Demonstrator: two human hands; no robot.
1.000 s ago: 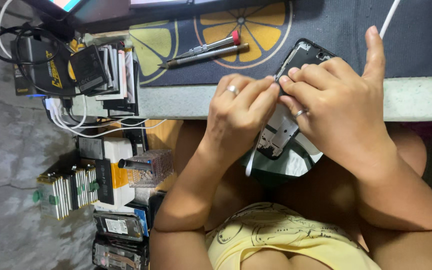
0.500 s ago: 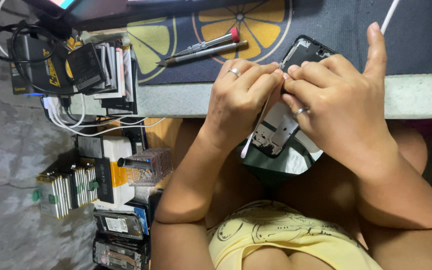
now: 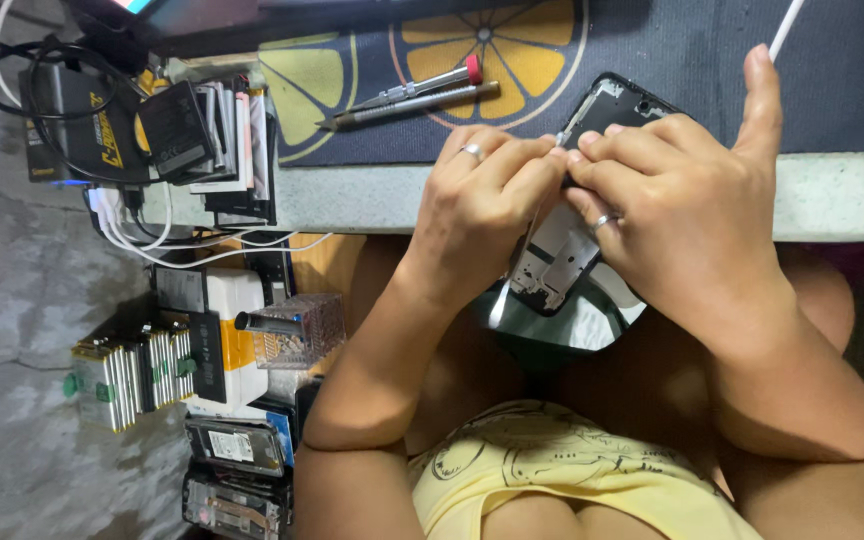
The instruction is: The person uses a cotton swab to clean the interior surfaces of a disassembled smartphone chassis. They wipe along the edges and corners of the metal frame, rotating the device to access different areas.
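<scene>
An opened black phone [image 3: 555,262] with its inner frame showing is held at the table's front edge, over my lap. My right hand [image 3: 687,200] grips its upper part, with the forefinger stretched up. My left hand [image 3: 472,205] pinches at the phone's left edge, fingertips touching those of my right hand. A thin metal tool [image 3: 512,280] sticks down from under my left fingers. Each hand wears a ring.
Two screwdrivers [image 3: 407,100] lie on a dark mat with a citrus pattern [image 3: 512,50]. A white cable [image 3: 787,25] runs at the top right. Left of my arm are stacked phone batteries [image 3: 132,375], boxes [image 3: 217,335], cables [image 3: 152,240] and old phones [image 3: 237,445] on the floor.
My left fingers have crept up the phone's left edge to meet my right fingertips. The thin tool now hangs straighter below them. The phone has barely moved.
</scene>
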